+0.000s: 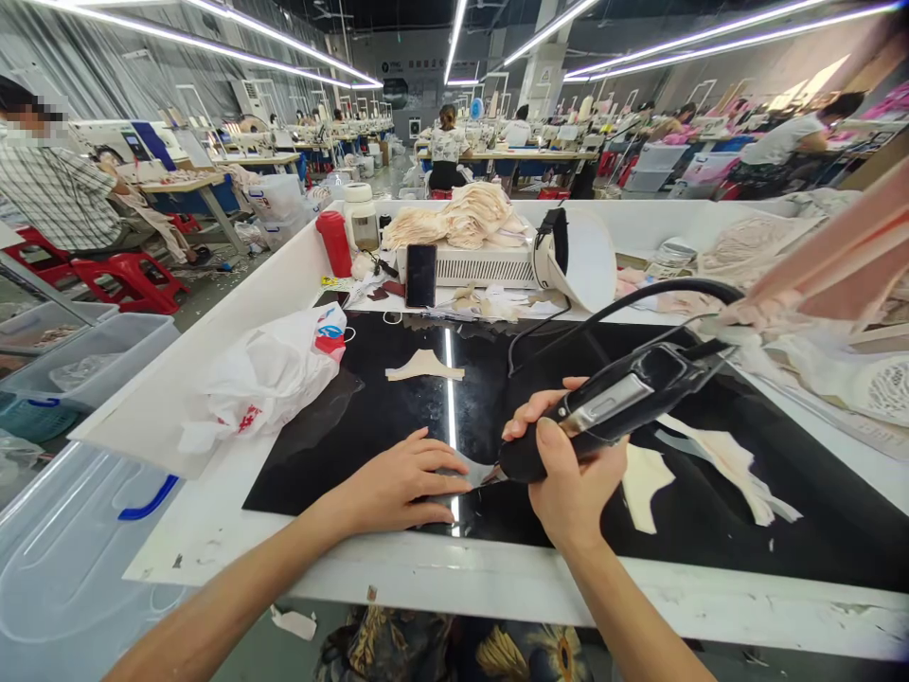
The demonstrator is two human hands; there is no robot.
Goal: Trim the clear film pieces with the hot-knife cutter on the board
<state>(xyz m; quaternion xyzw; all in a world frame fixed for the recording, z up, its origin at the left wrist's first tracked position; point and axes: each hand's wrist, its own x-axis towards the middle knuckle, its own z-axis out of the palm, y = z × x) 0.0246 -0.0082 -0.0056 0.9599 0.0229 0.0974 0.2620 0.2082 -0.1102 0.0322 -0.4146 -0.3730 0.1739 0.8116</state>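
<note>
My right hand [572,464] is wrapped round a black hand tool [614,393] with a silver plate and a cable; its tip points left, down at the black board [319,474]. Flat on that board, fingers spread, my left hand [408,480] presses on a thin pale piece [472,469] that reaches the tool's tip. Most of this piece is hidden under the fingers. Farther back lies a curved cream piece [424,365]. To the right of my right hand are another cream piece [646,485] and several overlapping pale pieces [731,464].
A white plastic bag [276,374] lies at the left. Behind the board stand a phone [420,276], a red bottle [333,243], a jar [362,218], a lamp [579,260] and stacked cream fabric [461,220]. Pink fabric [830,246] hangs at the right. Other people sit beyond.
</note>
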